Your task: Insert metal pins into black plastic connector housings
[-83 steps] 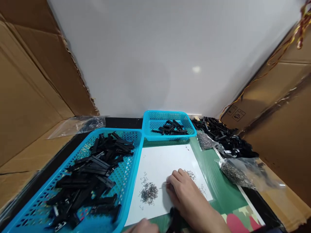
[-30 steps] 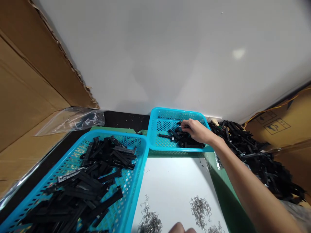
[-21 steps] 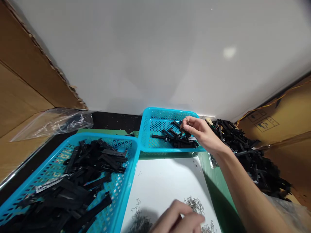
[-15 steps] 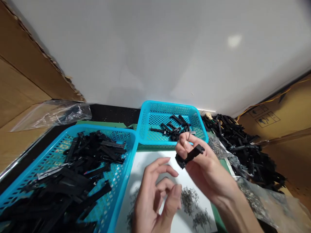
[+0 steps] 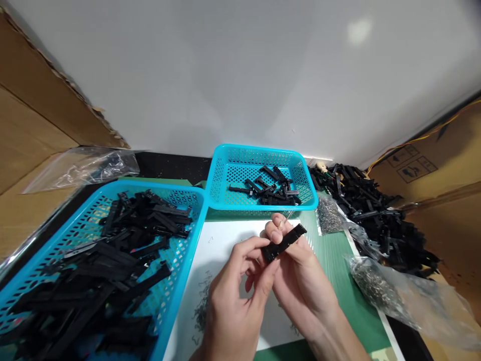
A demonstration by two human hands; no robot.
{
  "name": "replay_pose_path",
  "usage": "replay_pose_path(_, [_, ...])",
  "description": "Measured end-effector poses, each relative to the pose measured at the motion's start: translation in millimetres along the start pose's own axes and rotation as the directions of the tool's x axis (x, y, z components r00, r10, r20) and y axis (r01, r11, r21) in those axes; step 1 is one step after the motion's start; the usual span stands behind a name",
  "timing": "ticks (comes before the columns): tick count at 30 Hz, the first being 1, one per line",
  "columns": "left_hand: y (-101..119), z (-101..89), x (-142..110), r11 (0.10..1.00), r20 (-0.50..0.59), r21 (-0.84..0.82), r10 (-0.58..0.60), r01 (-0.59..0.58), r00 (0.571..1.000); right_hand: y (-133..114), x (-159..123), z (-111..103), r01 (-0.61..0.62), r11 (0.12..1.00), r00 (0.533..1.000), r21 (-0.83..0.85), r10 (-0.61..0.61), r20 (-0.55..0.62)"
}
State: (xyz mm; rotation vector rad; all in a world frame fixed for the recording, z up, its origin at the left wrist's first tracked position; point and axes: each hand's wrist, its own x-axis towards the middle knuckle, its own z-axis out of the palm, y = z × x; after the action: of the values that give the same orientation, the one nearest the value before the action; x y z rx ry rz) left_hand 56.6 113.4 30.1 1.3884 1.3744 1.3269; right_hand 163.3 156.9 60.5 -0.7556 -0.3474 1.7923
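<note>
A small black plastic part, long and narrow, is held tilted above a white sheet. My left hand pinches its lower left end between thumb and fingers. From the other side my right hand grips the same part. A thin metal rod sticks up from the right fingers; its lower end is hidden. Small dark wire pieces lie scattered on the sheet, partly covered by my hands.
A large blue basket of black parts stands left, and a smaller blue basket with fewer behind. At right are a heap of black parts and clear bags of small metal pieces. Cardboard flanks the left side.
My left hand has moved up to the black part and closed on its end. My right hand has turned the part, and the view has shifted slightly.
</note>
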Motion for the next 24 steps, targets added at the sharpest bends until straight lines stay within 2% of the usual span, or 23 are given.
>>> replay_pose_path(6, [-2,-3.4,6,0.994,0.026,0.093,0.057,-0.059,0.998,5,1,-9,0.038,0.997,0.998,-0.068,-0.041,-0.044])
replay_pose_path(9, [-2,-5.4,9,0.997,0.0,0.08,0.017,-0.017,1.0,-11,9,-23,0.131,0.944,0.99,-0.302,-0.138,-0.002])
replay_pose_path(11, [-3,-6.1,9,0.997,-0.013,0.062,-0.043,0.044,0.999,-33,21,-34,0.216,0.793,0.974,-0.57,-0.214,0.071])
replay_pose_path(14, [-3,-4.5,7,0.986,-0.002,-0.006,-0.167,0.167,0.986,-70,53,-43,0.369,0.397,0.921,-0.841,-0.278,0.273])
replay_pose_path(16, [-2,-1.5,7,0.964,0.005,-0.092,-0.252,0.251,0.968,-87,80,-40,0.373,0.124,0.921,-0.919,-0.169,0.351])
replay_pose_path(19, [0,3.8,7,0.881,0.044,-0.27,-0.393,0.389,0.919,-92,118,-26,0.442,-0.165,0.897,-0.881,0.073,0.436])
replay_pose_path(21, [0,6.2,8,0.796,0.095,-0.375,-0.477,0.475,0.874,-83,136,-17,0.494,-0.304,0.869,-0.815,0.199,0.452])
replay_pose_path(24, [-1,6.8,8,0.716,0.148,-0.45,-0.53,0.534,0.835,-64,149,-11,0.513,-0.364,0.857,-0.777,0.254,0.448])
